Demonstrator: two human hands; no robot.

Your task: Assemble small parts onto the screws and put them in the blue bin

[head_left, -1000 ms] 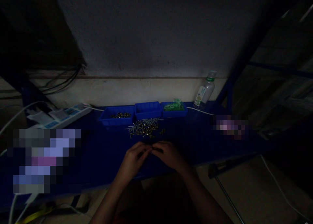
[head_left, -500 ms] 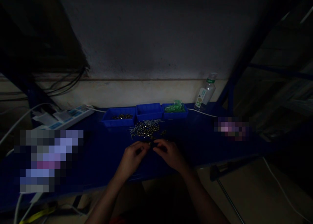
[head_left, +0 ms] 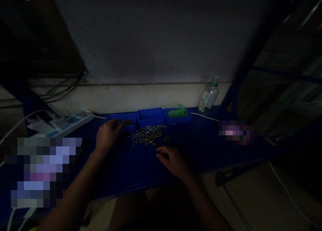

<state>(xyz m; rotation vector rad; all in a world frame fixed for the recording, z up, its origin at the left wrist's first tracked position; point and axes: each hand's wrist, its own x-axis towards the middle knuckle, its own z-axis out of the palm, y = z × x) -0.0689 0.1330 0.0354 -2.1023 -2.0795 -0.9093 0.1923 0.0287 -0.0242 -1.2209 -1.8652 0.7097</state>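
My left hand (head_left: 107, 135) reaches over the front of the left blue bin (head_left: 110, 118). Its fingers and thumb are drawn together at the small metal parts (head_left: 128, 122) inside; whatever they grip is too dark to make out. Over the table, just in front of a loose heap of metal pins with brass-coloured heads (head_left: 148, 134), rests my right hand (head_left: 172, 158). Its thumb and forefinger are bent with a small gap between them, and nothing shows there. A few separate brass-coloured pieces (head_left: 166, 138) lie right of the heap.
A middle blue bin (head_left: 151, 115) and a right blue bin with green plastic bags (head_left: 177, 112) line the wall. A clear bottle (head_left: 209, 96) leans at the back right. On the left lies a white power strip (head_left: 67, 123) with plugs. Blurred-out items lie at both sides.
My left hand has moved from beside the right hand, where it pinched a small brass-coloured piece, up and left to the left bin. My right hand has barely moved.
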